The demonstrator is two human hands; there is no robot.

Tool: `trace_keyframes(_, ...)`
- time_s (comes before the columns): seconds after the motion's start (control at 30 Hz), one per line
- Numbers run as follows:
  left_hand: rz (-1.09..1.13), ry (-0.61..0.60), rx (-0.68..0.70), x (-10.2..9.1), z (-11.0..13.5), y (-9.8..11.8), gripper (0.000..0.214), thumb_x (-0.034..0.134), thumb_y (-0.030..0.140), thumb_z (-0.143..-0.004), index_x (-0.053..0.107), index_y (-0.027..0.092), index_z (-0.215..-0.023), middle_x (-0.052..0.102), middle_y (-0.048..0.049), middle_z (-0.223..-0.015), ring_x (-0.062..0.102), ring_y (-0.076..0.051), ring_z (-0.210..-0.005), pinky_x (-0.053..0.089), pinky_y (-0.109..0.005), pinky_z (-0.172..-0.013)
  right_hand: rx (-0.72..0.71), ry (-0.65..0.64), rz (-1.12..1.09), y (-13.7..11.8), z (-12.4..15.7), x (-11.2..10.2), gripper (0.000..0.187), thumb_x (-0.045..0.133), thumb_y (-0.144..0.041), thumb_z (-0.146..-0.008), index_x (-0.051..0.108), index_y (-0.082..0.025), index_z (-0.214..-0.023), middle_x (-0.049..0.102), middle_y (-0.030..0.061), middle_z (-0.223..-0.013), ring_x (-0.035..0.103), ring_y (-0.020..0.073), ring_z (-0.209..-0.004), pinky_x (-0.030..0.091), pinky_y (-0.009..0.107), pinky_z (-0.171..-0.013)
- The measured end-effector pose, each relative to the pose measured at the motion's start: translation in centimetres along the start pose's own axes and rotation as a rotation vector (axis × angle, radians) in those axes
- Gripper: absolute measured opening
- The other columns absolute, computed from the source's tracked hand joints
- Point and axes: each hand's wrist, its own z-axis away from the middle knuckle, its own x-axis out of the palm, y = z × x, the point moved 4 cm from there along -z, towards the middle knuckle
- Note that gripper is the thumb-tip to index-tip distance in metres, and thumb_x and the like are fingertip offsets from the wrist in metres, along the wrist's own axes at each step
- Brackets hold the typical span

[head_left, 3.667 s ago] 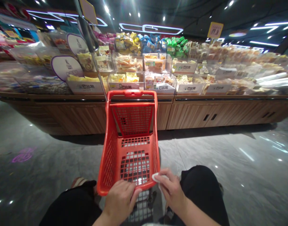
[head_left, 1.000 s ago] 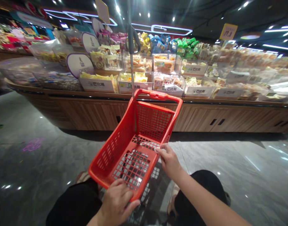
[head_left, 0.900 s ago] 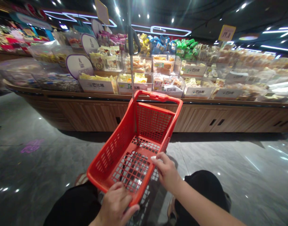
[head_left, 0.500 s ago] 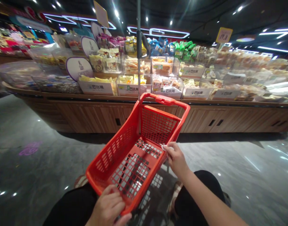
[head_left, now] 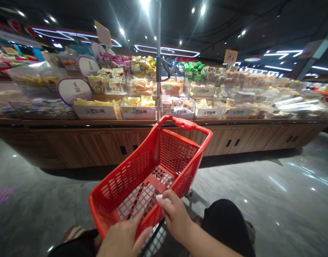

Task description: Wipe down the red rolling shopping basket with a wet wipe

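A red plastic shopping cart (head_left: 150,142) stands in front of me, its basket holding nothing I can see. The handle bar is at the far end, towards the display. My right hand (head_left: 177,216) is at the cart's right side rim, thumb and fingers pinching a small white piece, like a tissue or wipe (head_left: 160,197). Over the near end of the basket lies my left hand (head_left: 121,235), thumb and index finger spread apart. It appears to hold nothing; whether it touches the rim I cannot tell.
A long wooden display counter (head_left: 80,146) runs behind the cart, with clear bins of packaged snacks (head_left: 138,101). A metal pole (head_left: 159,43) rises at the cart's far end. My knee (head_left: 225,221) is beside the right hand, above a shiny grey floor (head_left: 260,182).
My right hand has slid along the right rim towards me with the white piece. My left hand's fingers have spread. The whole view has shifted, showing more of the right side.
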Motion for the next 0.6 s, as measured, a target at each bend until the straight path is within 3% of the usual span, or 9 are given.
trace_keyframes(0.07, -0.062, -0.070, -0.084, 0.2, -1.4, 1.3, 0.035, 0.034, 0.039, -0.092, 0.064, 0.021, -0.088, 0.071, -0.0036, -0.069, 0.069, -0.021, -0.063, 0.047, -0.028, -0.052, -0.001, -0.006, 0.033, -0.2, 0.0, 0.5, 0.035, 0.046, -0.007, -0.083, 0.059, -0.018, -0.114, 0.053, 0.0094, -0.101, 0.055, 0.0199, -0.094, 0.050, 0.031, -0.081)
trace_keyframes(0.17, -0.134, -0.056, -0.121, 0.5, -2.2, 1.8, 0.041, 0.028, 0.032, -0.094, 0.062, 0.020, -0.075, 0.069, -0.0043, -0.063, 0.068, -0.022, -0.059, 0.044, -0.027, -0.049, -0.010, 0.006, 0.084, 0.6, -0.4, -0.2, 0.033, 0.047, -0.009, -0.084, 0.060, -0.018, -0.113, 0.054, 0.0096, -0.100, 0.055, 0.0199, -0.091, 0.051, 0.031, -0.078)
trace_keyframes(0.4, -0.202, 0.055, -0.108, 1.3, -1.6, 1.1, 0.042, 0.028, 0.034, -0.095, 0.060, 0.020, -0.072, 0.066, -0.0022, -0.058, 0.065, -0.019, -0.054, 0.040, -0.025, -0.047, 0.143, 0.307, 0.230, 6.5, -2.3, -6.3, 0.037, 0.043, -0.003, -0.084, 0.063, -0.019, -0.111, 0.053, 0.0090, -0.102, 0.055, 0.0201, -0.094, 0.050, 0.035, -0.085)
trace_keyframes(0.5, -0.224, 0.106, -0.106, 1.0, -1.6, 1.4, 0.044, 0.027, 0.036, -0.095, 0.059, 0.021, -0.069, 0.065, -0.0011, -0.056, 0.064, -0.018, -0.052, 0.041, -0.025, -0.048, 0.135, 0.278, 0.227, 5.3, -1.7, -5.1, 0.039, 0.043, -0.003, -0.083, 0.062, -0.020, -0.113, 0.053, 0.0095, -0.102, 0.055, 0.0205, -0.094, 0.051, 0.035, -0.084)
trace_keyframes(0.6, -0.196, 0.148, -0.061, 0.6, -1.4, 1.5, 0.043, 0.029, 0.037, -0.094, 0.060, 0.022, -0.069, 0.065, -0.0001, -0.055, 0.064, -0.017, -0.052, 0.043, -0.025, -0.050, 0.028, 0.091, 0.179, 2.5, -0.5, -2.3, 0.043, 0.045, -0.005, -0.083, 0.056, -0.018, -0.122, 0.056, 0.0106, -0.104, 0.055, 0.0215, -0.095, 0.051, 0.032, -0.082)
